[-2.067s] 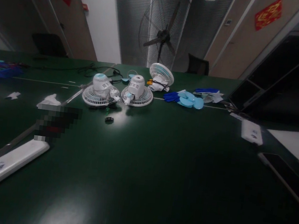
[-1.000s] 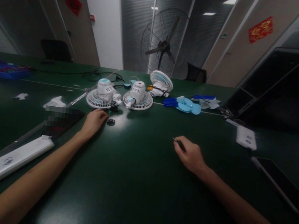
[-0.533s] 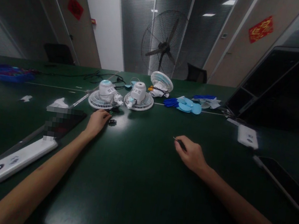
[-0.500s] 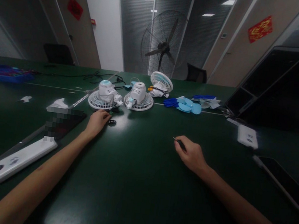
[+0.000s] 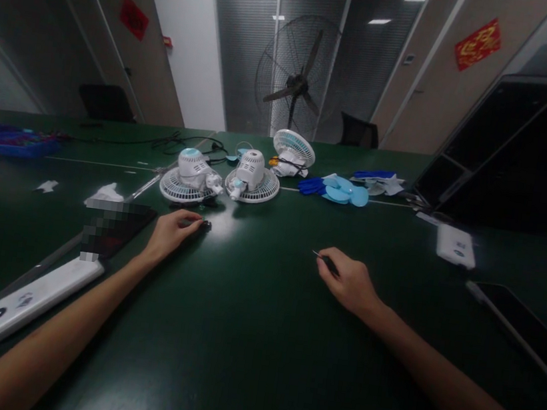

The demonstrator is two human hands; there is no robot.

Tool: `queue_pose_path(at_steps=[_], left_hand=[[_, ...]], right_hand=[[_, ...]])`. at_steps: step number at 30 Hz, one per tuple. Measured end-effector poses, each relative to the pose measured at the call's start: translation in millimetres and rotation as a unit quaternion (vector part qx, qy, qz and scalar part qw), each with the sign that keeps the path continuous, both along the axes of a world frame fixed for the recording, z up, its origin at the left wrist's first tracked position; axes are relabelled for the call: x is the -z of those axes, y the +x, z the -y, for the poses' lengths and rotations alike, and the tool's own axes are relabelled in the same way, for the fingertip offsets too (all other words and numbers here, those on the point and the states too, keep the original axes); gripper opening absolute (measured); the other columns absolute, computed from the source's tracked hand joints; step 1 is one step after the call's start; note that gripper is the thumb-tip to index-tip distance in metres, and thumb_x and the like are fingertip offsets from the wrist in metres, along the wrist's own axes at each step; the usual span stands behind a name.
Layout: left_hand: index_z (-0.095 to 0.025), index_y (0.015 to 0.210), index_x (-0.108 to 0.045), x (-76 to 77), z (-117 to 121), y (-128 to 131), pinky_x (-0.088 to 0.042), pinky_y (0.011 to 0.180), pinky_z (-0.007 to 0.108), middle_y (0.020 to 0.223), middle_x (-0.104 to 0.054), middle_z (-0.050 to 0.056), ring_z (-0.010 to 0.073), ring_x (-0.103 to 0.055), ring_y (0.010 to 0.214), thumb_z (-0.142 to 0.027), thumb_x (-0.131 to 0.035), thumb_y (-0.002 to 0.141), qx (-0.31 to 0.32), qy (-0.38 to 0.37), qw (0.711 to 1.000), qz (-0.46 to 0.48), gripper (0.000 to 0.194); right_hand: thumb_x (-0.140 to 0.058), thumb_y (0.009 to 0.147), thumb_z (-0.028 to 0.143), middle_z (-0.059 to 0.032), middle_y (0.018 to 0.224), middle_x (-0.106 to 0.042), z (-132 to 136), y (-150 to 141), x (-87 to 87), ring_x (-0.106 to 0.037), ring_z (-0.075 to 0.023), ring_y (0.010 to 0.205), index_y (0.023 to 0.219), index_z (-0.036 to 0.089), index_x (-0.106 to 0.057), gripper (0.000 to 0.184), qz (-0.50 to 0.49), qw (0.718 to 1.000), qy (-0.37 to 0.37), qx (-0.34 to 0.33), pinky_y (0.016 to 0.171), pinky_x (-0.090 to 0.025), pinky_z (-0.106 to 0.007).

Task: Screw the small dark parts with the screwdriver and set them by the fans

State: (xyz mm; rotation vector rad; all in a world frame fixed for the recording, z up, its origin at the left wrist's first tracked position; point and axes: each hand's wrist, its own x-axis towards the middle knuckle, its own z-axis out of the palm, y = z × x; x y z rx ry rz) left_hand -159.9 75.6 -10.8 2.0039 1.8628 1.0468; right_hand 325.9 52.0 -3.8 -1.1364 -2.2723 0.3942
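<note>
Now the right hand point(image 5: 350, 282) clasps a tool point(image 5: 329, 264), while the nearly closed left hand point(image 5: 168, 229) touches a dark part point(image 5: 207, 226), grip unclear.

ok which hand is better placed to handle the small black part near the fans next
Probably the left hand: it is right at the small black part, though whether it grips it is unclear. The right hand is farther off and holds a slim dark tool.
</note>
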Motion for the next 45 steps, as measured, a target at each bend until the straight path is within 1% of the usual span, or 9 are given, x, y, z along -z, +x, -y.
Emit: queue_pose_path(at_steps=[7,11,14,17,21,24,26,39,45], left_hand=[[-0.021,0.111,-0.079,-0.9,-2.8,4.2,-0.056,0.087,0.036,0.114,-0.079,0.009,0.0272,-0.073,0.100,-0.059,-0.065,0.093,0.024,0.001,1.000,-0.011,0.044],[-0.021,0.120,-0.076,1.3,-6.0,-0.1,-0.055,0.087,0.037,0.115,-0.077,0.009,0.0275,-0.072,0.101,-0.059,-0.067,0.092,0.025,-0.003,0.999,-0.032,0.048],[-0.022,0.113,-0.078,-1.9,-4.7,7.4,-0.054,0.084,0.037,0.111,-0.076,0.009,0.0274,-0.070,0.098,-0.056,-0.069,0.092,0.052,-0.011,0.996,-0.069,0.041],[-0.024,0.109,-0.078,-8.8,8.2,39.1,-0.052,0.082,0.036,0.107,-0.074,0.008,0.0253,-0.068,0.095,-0.049,-0.065,0.097,0.136,-0.035,0.988,-0.069,0.031],[-0.024,0.109,-0.076,-13.6,40.6,105.9,-0.050,0.086,0.035,0.106,-0.072,0.005,0.0220,-0.065,0.096,-0.038,-0.068,0.098,0.262,-0.066,0.962,-0.041,0.020],[-0.025,0.109,-0.074,-12.1,62.2,143.0,-0.047,0.087,0.035,0.104,-0.072,0.003,0.0211,-0.064,0.096,-0.035,-0.072,0.097,0.305,-0.073,0.949,-0.042,0.016],[-0.026,0.108,-0.074,-10.8,70.4,154.2,-0.045,0.088,0.036,0.105,-0.072,0.003,0.0208,-0.064,0.096,-0.034,-0.073,0.097,0.315,-0.075,0.945,-0.044,0.015],[-0.026,0.111,-0.073,-9.1,72.8,155.2,-0.042,0.089,0.037,0.108,-0.071,0.003,0.0214,-0.062,0.098,-0.036,-0.071,0.099,0.335,-0.072,0.938,-0.050,0.016],[-0.026,0.111,-0.073,-12.1,73.8,155.8,-0.042,0.089,0.037,0.108,-0.070,0.003,0.0215,-0.062,0.098,-0.037,-0.069,0.100,0.344,-0.074,0.935,-0.046,0.016]], right_hand=[[-0.049,0.109,0.035,-0.0066,0.098,-0.070,1.0,-1.3,-1.3,-0.067,-0.0166,0.073,0.116,0.018,-0.064,0.024,0.002,1.000,0.004,0.000,0.062,-0.055,-0.029],[-0.049,0.109,0.035,-0.0069,0.099,-0.071,1.0,-0.9,-0.9,-0.068,-0.0174,0.074,0.116,0.018,-0.065,0.024,0.003,1.000,0.006,0.003,0.064,-0.057,-0.030],[-0.053,0.108,0.036,-0.0075,0.107,-0.073,0.0,-0.7,0.0,-0.072,-0.0187,0.081,0.123,0.019,-0.065,0.026,0.003,1.000,0.002,0.001,0.070,-0.060,-0.032],[-0.057,0.107,0.039,-0.0071,0.115,-0.073,2.7,-5.1,-1.2,-0.074,-0.0211,0.095,0.130,0.021,-0.064,0.030,0.003,1.000,-0.023,-0.021,0.079,-0.062,-0.035],[-0.058,0.108,0.037,-0.0056,0.117,-0.072,19.1,-20.2,-6.9,-0.071,-0.0208,0.103,0.124,0.023,-0.067,0.023,-0.009,0.993,-0.068,-0.098,0.088,-0.060,-0.035],[-0.061,0.106,0.034,-0.0054,0.115,-0.072,34.6,-30.4,-10.7,-0.070,-0.0200,0.102,0.123,0.023,-0.068,0.021,-0.023,0.988,-0.079,-0.132,0.088,-0.058,-0.034],[-0.061,0.105,0.032,-0.0056,0.113,-0.071,41.1,-33.6,-11.6,-0.069,-0.0195,0.098,0.123,0.022,-0.068,0.021,-0.020,0.987,-0.075,-0.143,0.085,-0.057,-0.033],[-0.061,0.105,0.029,-0.0054,0.112,-0.070,41.3,-37.0,-6.5,-0.068,-0.0190,0.094,0.124,0.022,-0.068,0.021,0.012,0.986,-0.050,-0.156,0.082,-0.055,-0.033],[-0.059,0.106,0.030,-0.0069,0.111,-0.071,40.6,-39.0,-5.9,-0.068,-0.0184,0.090,0.124,0.022,-0.069,0.022,0.013,0.984,-0.039,-0.172,0.076,-0.056,-0.030]])
